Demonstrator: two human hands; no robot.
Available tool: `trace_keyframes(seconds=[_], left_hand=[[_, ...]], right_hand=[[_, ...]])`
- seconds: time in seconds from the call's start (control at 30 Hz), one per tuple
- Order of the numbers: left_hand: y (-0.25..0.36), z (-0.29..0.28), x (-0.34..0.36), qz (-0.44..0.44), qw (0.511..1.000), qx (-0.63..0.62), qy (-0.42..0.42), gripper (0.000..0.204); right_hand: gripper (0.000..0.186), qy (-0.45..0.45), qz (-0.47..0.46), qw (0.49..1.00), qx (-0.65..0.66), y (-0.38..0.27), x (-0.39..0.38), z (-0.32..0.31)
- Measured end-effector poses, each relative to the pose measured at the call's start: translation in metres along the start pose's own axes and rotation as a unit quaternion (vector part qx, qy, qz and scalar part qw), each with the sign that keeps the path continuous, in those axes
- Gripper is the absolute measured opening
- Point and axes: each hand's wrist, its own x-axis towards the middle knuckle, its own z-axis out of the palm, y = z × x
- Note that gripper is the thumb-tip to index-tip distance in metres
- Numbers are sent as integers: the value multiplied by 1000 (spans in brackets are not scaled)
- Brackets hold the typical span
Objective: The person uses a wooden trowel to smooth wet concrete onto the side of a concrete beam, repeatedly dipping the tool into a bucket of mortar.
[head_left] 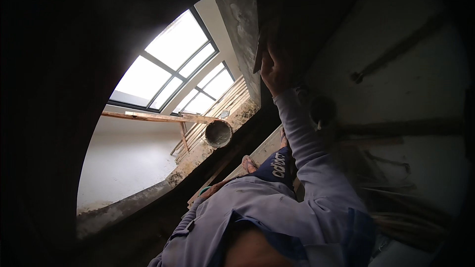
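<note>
My right hand (275, 71) is raised high at the upper middle, its arm stretched up from the lower right. Its fingers are closed round a dark, thin-edged flat tool, seemingly a plastering trowel (258, 55). The tool's edge lies along the grey plastered strip (240, 17), and its handle is lost in shadow. Low beside my hip, my left hand (213, 189) is near a wooden plank (267, 149), with a small teal band at the wrist. Its fingers are too small and dim to read.
A round mortar-crusted bucket (218, 133) stands on a rough concrete ledge (180, 172), with wooden strips (235, 94) behind. A timber rail (153, 116) crosses before the bright windows (170, 64). My sandalled feet (249, 163) are on planks. A chased groove (401, 44) marks the right wall.
</note>
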Motion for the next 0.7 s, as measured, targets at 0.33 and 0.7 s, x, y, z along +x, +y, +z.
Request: trace_keyframes(seconds=[0.33, 0.7], left_hand=[[-5, 10, -2, -21, 1000, 9, 15, 50], [36, 45, 35, -58, 998, 19, -9, 49]], right_hand=[[30, 38, 65, 995, 60, -12, 28, -21], [29, -105, 169, 971, 130, 17, -55, -11]])
